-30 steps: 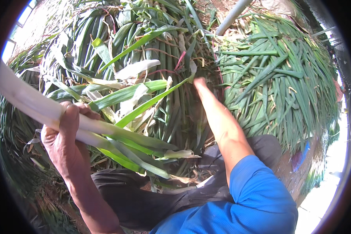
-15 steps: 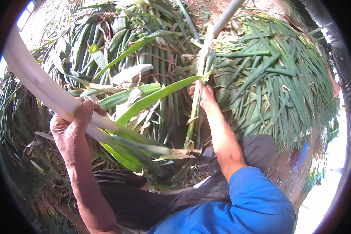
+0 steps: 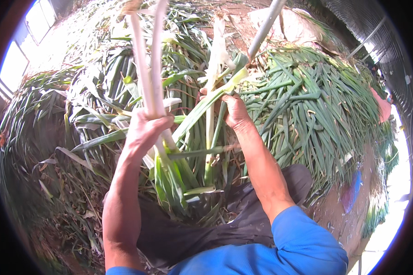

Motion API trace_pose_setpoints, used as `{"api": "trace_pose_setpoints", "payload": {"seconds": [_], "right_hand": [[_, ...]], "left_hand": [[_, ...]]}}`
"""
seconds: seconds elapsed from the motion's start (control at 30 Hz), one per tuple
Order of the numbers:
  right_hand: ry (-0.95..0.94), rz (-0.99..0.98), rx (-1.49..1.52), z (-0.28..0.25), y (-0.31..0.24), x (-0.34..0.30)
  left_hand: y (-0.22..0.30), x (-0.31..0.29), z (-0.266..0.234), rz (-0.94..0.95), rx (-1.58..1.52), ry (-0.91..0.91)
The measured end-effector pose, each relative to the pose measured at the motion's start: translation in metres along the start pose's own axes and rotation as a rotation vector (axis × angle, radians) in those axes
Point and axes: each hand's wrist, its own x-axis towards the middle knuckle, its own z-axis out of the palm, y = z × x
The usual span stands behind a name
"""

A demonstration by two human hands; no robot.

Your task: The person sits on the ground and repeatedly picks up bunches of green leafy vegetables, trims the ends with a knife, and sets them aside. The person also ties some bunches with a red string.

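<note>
My left hand is closed around two long green onions, their white shanks upright, roots at the far end and green leaves hanging toward my lap. Off to the right, my right hand grips another green onion with a ragged white upper part. A loose pale-green leaf slants across the same hand, its torn end above the fingers. Whether that leaf is still joined to a stalk I cannot tell.
Heaped green onions rise on the right, with another large pile on the left. A grey metal pole slants between them. Pale sacking lies behind. My dark-trousered legs are folded in front.
My left hand has moved right and swung its green onions from leaning left to nearly upright. My right hand has shifted slightly and still holds its stalk and the leaf.
</note>
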Motion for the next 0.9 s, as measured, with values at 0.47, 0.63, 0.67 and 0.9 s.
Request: {"api": "trace_pose_setpoints", "payload": {"seconds": [0.47,0.63,0.67,0.9], "right_hand": [[0.043,-0.087,-0.492,0.083,0.019,-0.023],[0.232,-0.199,-0.836,0.103,-0.011,-0.030],[0.112,-0.239,-0.715,0.115,-0.025,-0.029],[0.094,-0.601,-0.672,0.121,-0.128,-0.019]], "left_hand": [[-0.014,0.026,0.008,0.129,0.025,0.021],[-0.009,0.035,-0.004,0.071,-0.182,-0.116],[-0.015,0.035,-0.009,0.058,-0.214,-0.140],[-0.013,0.041,0.010,0.077,-0.048,-0.033]]}}
